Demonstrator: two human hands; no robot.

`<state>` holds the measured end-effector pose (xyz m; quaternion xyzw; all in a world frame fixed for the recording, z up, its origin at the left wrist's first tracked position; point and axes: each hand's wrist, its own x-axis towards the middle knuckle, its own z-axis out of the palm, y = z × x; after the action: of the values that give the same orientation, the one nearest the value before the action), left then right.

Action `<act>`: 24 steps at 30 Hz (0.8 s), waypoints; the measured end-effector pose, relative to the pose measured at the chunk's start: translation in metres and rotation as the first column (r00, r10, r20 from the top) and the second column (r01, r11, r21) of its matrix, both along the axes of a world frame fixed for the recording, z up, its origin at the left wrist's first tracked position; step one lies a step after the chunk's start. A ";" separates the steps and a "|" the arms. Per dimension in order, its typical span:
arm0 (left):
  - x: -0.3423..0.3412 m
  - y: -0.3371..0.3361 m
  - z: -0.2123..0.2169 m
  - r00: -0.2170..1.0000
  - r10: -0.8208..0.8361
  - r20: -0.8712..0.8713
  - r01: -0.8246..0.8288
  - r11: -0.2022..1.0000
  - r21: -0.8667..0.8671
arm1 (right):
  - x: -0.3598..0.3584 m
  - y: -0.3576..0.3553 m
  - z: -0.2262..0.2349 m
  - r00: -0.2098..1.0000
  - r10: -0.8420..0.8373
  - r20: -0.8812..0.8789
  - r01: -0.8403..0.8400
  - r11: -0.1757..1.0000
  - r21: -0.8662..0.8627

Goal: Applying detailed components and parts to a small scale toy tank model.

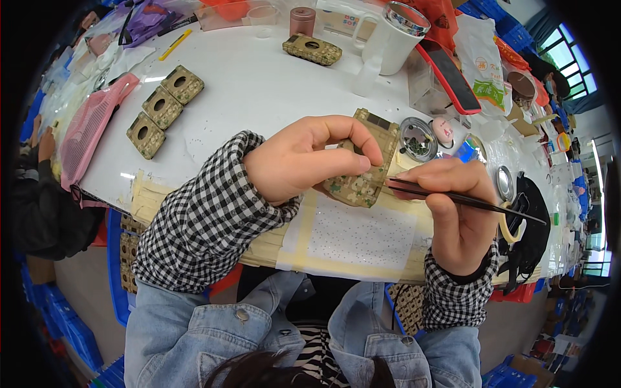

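My left hand (291,158) is closed around a camouflage-painted toy tank hull (370,184), tilted above the table, thumb and forefinger lying over its top. My right hand (469,180) grips dark, slim tweezers (482,202), their tips at the hull's right side. Whether the tips pinch a part is too small to tell. Below the hull lies a white sheet (362,236) dotted with tiny dark specks, edged with yellowish tape. Three similar hulls (162,107) with round holes stand in a row at the left. Another hull (312,50) sits at the far middle.
A round metal dish (418,143) with dark bits stands right of the hull. Behind are a white mug (391,39) and a red-cased phone (446,74). A pink mesh basket (97,132) is at left; black fabric (532,220) and a tape roll (511,229) lie right.
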<state>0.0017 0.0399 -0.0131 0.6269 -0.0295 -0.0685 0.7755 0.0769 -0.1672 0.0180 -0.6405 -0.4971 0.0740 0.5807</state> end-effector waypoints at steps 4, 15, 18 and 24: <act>-0.002 -0.002 0.005 1.000 -0.004 -0.015 0.004 1.000 -0.006 | 0.002 0.000 -0.003 1.000 0.017 0.013 -0.016 1.000 -0.026; 0.000 -0.004 0.002 1.000 -0.021 0.018 0.022 0.999 -0.047 | 0.003 -0.001 -0.002 1.000 0.016 -0.014 -0.017 0.998 -0.056; 0.001 -0.004 -0.003 0.996 -0.031 0.079 0.036 0.998 -0.054 | 0.004 -0.001 -0.002 1.000 0.005 -0.019 -0.006 0.998 -0.058; -0.003 -0.002 0.010 0.998 -0.065 -0.022 0.063 0.994 -0.088 | 0.004 -0.001 -0.003 1.000 0.016 -0.020 -0.017 1.000 -0.020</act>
<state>-0.0017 0.0381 -0.0029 0.5901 -0.0429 -0.0996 0.8000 0.0812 -0.1682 0.0153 -0.6414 -0.4958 0.0902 0.5785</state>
